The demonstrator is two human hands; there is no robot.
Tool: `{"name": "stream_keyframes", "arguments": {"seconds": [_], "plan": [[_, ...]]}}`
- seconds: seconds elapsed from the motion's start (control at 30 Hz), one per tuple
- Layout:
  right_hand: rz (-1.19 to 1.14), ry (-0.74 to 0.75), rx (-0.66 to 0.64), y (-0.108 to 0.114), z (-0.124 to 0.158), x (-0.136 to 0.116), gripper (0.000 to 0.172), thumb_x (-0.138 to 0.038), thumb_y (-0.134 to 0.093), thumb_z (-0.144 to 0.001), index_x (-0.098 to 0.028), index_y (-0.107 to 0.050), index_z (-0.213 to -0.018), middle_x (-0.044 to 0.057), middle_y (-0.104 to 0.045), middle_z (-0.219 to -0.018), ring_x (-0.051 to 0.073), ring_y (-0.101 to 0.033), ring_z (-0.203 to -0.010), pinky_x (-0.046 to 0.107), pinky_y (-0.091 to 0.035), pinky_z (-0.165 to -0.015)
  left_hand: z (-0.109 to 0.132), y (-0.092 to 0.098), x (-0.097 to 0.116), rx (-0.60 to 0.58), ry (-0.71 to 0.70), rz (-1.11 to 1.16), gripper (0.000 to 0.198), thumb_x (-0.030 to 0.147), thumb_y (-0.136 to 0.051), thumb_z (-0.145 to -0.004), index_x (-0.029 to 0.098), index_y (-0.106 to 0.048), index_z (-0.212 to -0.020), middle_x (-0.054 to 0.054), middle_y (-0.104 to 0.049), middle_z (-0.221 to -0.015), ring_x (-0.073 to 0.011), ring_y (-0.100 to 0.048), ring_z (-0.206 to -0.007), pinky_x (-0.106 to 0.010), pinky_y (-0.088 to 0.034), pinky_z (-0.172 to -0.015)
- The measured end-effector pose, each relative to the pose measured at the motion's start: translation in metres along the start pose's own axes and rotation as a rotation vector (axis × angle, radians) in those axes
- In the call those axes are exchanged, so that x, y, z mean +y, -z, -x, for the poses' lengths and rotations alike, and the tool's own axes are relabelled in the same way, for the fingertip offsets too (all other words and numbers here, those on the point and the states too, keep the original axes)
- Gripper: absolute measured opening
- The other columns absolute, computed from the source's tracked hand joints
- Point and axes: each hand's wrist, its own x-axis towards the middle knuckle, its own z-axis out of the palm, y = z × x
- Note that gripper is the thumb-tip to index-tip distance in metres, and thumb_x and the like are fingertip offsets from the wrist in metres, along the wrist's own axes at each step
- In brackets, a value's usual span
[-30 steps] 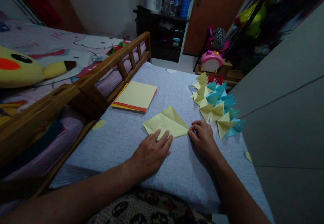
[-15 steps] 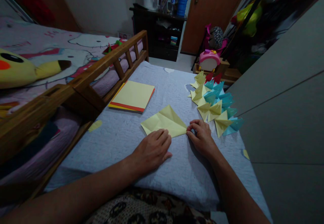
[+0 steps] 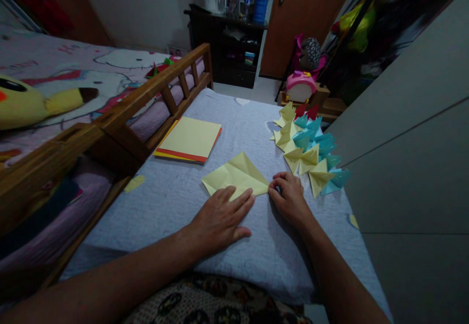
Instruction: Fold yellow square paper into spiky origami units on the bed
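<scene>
A creased sheet of pale yellow origami paper (image 3: 236, 171) lies folded on the cloth-covered bed surface (image 3: 161, 216) before me. My left hand (image 3: 227, 216) rests flat along its near edge, fingers spread and thumb out to the side; the fingers hide part of that edge. At the sheet's right corner, my right hand (image 3: 287, 193) pinches the tip between thumb and index finger. Just beyond my right hand stand rows of folded paper pieces (image 3: 304, 140) in yellow, light blue and red.
A stack of square paper (image 3: 192, 138), yellow on top with orange below, lies at the back left. A wooden rail (image 3: 157, 87) runs along the left side, with a yellow plush toy (image 3: 25, 101) beyond it. A pale cabinet (image 3: 410, 182) borders the right.
My left hand's fingers have spread out and slid slightly right along the paper's near edge. My right hand keeps its pinch at the corner. The whole view has shifted slightly.
</scene>
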Motion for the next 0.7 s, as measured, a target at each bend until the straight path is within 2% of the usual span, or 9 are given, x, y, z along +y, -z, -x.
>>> {"name": "stream_keyframes", "arguments": {"seconds": [0.2, 0.43, 0.7], "plan": [[0.026, -0.025, 0.01, -0.0016, 0.0004, -0.0045, 0.011, -0.023, -0.056, -0.085, -0.022, -0.066, -0.08, 0.009, -0.062, -0.111, 0.029, -0.051, -0.108, 0.045, -0.038, -0.094, 0.0014, -0.0062, -0.0017, 0.047, 0.002, 0.009, 0.073, 0.065, -0.053, -0.094, 0.021, -0.04, -0.152, -0.006, -0.043, -0.158, -0.0329, -0.046, -0.13, -0.044, -0.036, -0.105], [0.038, -0.035, 0.06, -0.0033, 0.0024, -0.0088, 0.008, -0.021, -0.056, -0.083, -0.022, -0.062, -0.078, 0.009, -0.062, -0.106, 0.028, -0.052, -0.103, 0.043, -0.039, -0.092, 0.0011, -0.0044, -0.0013, 0.051, 0.009, 0.016, 0.071, 0.063, -0.053, -0.095, 0.022, -0.041, -0.151, -0.006, -0.043, -0.157, -0.0322, -0.046, -0.129, -0.044, -0.035, -0.105], [0.019, -0.021, 0.048, -0.0025, 0.0027, -0.0047, 0.007, -0.022, -0.057, -0.085, -0.022, -0.062, -0.079, 0.009, -0.062, -0.108, 0.028, -0.051, -0.105, 0.043, -0.038, -0.094, 0.001, -0.0043, -0.0007, 0.044, 0.022, 0.021, 0.069, 0.062, -0.053, -0.095, 0.022, -0.041, -0.15, -0.005, -0.043, -0.158, -0.0322, -0.046, -0.13, -0.043, -0.034, -0.106]]}}
